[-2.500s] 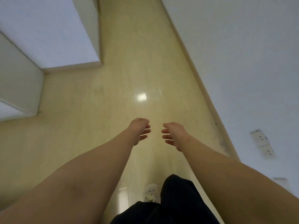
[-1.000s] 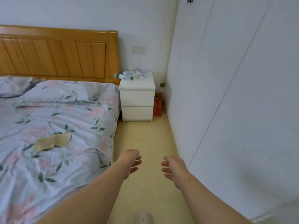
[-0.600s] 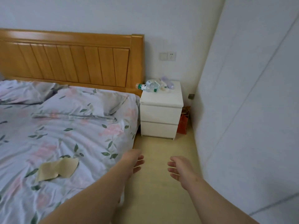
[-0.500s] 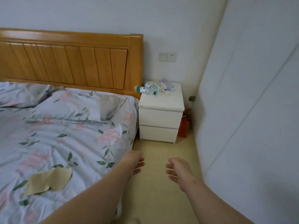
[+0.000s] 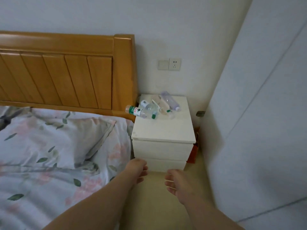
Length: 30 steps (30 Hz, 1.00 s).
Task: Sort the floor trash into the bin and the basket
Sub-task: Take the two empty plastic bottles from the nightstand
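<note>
- Left hand [image 5: 136, 171] and right hand [image 5: 178, 182] hover over the beige floor [image 5: 152, 205], fingers loosely curled, holding nothing
- White nightstand [image 5: 163, 130] beside the floral bed [image 5: 49, 146] bears toppled plastic bottles [image 5: 152, 107]

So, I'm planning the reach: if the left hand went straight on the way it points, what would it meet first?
Probably the white nightstand, at its lower drawer front. The left hand hangs empty, seemingly just short of it, though the gap is hard to judge from this view.
</note>
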### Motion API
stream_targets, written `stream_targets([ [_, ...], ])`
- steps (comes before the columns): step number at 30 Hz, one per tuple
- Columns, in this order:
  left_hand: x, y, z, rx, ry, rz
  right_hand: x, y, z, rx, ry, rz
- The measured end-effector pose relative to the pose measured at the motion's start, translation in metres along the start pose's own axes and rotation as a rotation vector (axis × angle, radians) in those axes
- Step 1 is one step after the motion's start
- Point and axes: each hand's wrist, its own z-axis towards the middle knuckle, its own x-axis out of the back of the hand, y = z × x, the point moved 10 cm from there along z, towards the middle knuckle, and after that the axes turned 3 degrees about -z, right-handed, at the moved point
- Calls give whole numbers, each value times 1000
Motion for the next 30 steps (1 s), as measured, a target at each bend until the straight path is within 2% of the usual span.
stream_targets([
  [6,-39,87,113,16,18,-25,-11,-94,126,-32,-30,-49],
  [12,-77,132,212,223,64,-171,-11,-172,232,-141,-77,-154],
  [17,-87,172,275,274,143,-338,-25,-233,298,-159,-76,-261],
  [27,-112,182,376,471,183,-380,-79,-260,399,-232,-74,-436],
  [30,-115,178,406,508,182,-477,-111,-257,426,-213,-123,-424],
])
